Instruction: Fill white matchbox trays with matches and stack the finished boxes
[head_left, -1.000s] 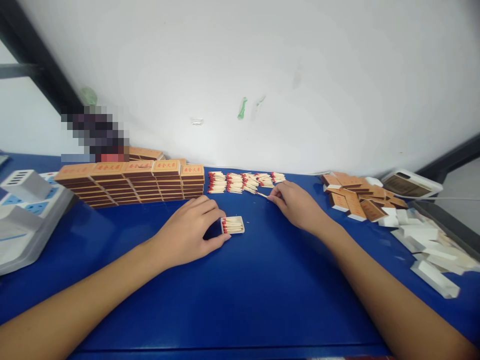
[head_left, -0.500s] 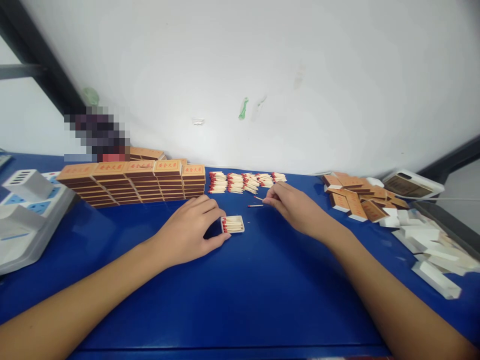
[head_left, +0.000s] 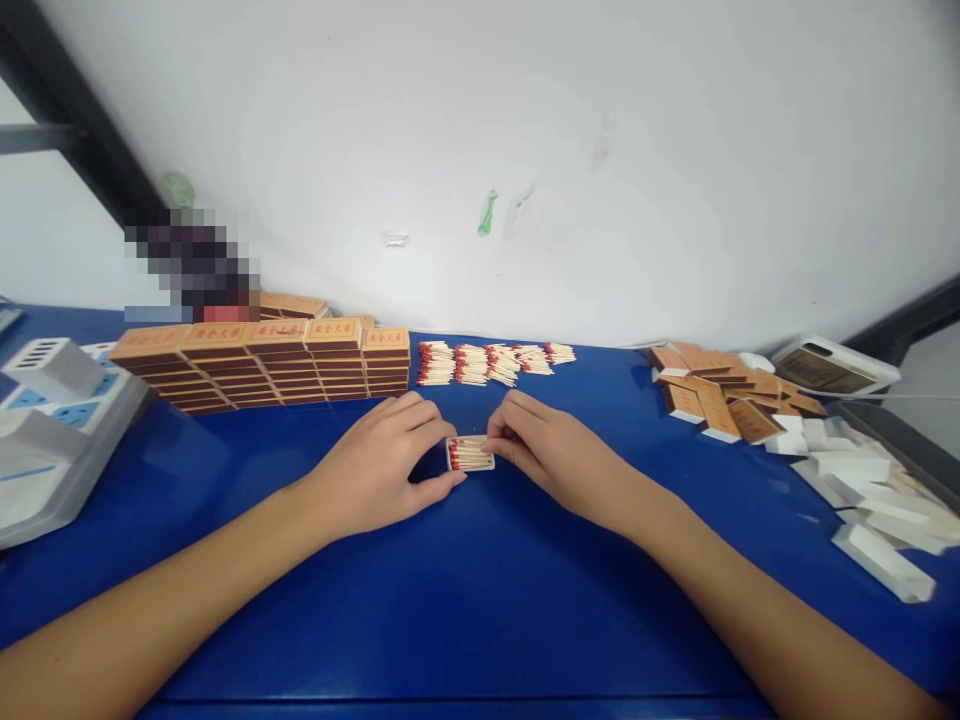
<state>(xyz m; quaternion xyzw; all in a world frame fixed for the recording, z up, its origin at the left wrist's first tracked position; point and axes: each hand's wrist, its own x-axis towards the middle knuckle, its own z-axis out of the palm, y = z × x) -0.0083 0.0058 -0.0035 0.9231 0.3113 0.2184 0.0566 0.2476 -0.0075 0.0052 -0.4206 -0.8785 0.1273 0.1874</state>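
Note:
A small white matchbox tray [head_left: 492, 467] filled with red-tipped matches [head_left: 471, 456] lies on the blue table. My left hand [head_left: 386, 455] grips its left end between thumb and fingers. At the tray's right end, my right hand [head_left: 551, 450] is closed in a pinch on a match [head_left: 477, 440] laid over the others; its fingertips hide the match's end. Behind the tray, loose matches [head_left: 472, 365] lie in several small heaps along the wall, heads to the left.
Stacked matchboxes [head_left: 274, 365] form a low wall at the left, beside a white power strip [head_left: 82, 440] with plugs. Matchbox sleeves [head_left: 712, 395] and white trays [head_left: 862, 490] are piled at the right, near a white-cased device [head_left: 836, 365]. A pixelated patch covers something behind the stack.
My right hand has moved left and toward me, bringing its match from the table to the tray. The loose matches near that hand are gone from the table. My left hand stays at the tray.

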